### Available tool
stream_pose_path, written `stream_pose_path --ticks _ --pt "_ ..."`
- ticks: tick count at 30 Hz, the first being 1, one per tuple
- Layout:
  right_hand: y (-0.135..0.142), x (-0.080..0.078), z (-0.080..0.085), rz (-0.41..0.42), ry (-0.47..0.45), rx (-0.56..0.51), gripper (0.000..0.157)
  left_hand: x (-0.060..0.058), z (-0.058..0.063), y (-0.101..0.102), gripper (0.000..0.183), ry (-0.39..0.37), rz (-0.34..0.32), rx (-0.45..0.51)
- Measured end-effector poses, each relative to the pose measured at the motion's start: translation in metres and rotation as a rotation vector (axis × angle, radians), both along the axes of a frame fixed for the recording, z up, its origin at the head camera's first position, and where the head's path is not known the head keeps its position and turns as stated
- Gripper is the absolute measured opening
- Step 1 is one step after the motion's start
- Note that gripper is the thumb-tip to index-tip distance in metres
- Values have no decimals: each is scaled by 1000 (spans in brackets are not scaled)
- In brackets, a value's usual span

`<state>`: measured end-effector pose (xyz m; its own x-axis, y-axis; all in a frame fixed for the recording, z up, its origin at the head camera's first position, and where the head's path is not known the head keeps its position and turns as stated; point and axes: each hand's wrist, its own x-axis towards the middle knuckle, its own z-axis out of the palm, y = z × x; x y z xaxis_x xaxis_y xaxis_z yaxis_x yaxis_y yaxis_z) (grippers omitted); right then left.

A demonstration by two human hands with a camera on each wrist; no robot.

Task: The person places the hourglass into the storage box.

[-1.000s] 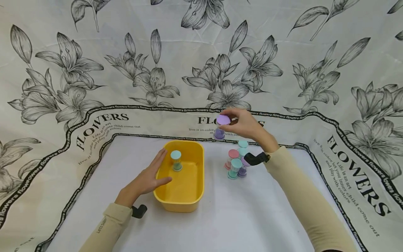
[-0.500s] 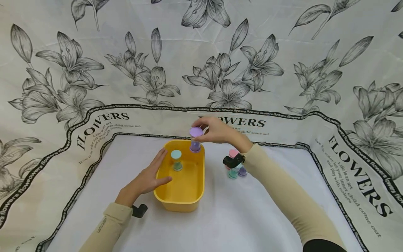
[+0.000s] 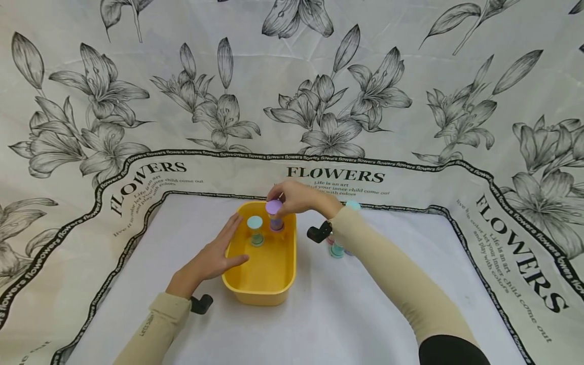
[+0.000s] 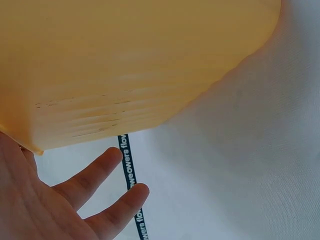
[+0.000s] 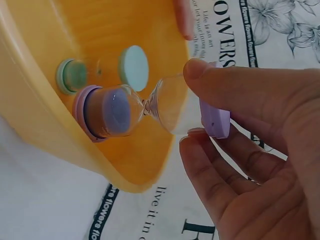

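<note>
My right hand (image 3: pixel 303 196) pinches a small hourglass (image 3: pixel 274 207) by its purple top cap, thumb on one side and fingers on the other. The right wrist view shows its glass bulbs, with purple sand (image 5: pixel 117 111) in the lower one, inside the far end of a yellow plastic bin (image 3: pixel 293 258). To its left in the bin stands an upright hourglass with a mint cap (image 3: pixel 255 222) and green sand. My left hand (image 3: pixel 207 261) rests at the bin's left rim, thumb reaching over the inside. In the left wrist view two straight fingers (image 4: pixel 95 170) spread outside the bin.
Right of the bin, several more hourglasses (image 3: pixel 336 251) stand in a cluster, mostly hidden behind my right sleeve. A mint cap (image 3: pixel 352 205) shows above the sleeve. A white cloth (image 3: pixel 328 314) covers the table, and flower-printed fabric (image 3: pixel 315 121) hangs behind it.
My right hand has carried the purple hourglass left from near the cluster, then down into the far end of the bin. The left hand has stayed at the rim.
</note>
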<state>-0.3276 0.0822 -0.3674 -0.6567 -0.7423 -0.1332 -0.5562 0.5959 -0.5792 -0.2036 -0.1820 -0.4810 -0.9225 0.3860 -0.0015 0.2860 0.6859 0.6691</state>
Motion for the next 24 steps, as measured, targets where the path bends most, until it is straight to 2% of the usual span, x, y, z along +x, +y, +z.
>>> stream_pose_path --ticks 8,24 --pt "-11 -3 -17 13 -9 62 44 -1 -1 0 102 -13 5 -5" --pt "-16 -3 -39 25 -37 68 37 -2 -2 0 101 -19 5 -2"
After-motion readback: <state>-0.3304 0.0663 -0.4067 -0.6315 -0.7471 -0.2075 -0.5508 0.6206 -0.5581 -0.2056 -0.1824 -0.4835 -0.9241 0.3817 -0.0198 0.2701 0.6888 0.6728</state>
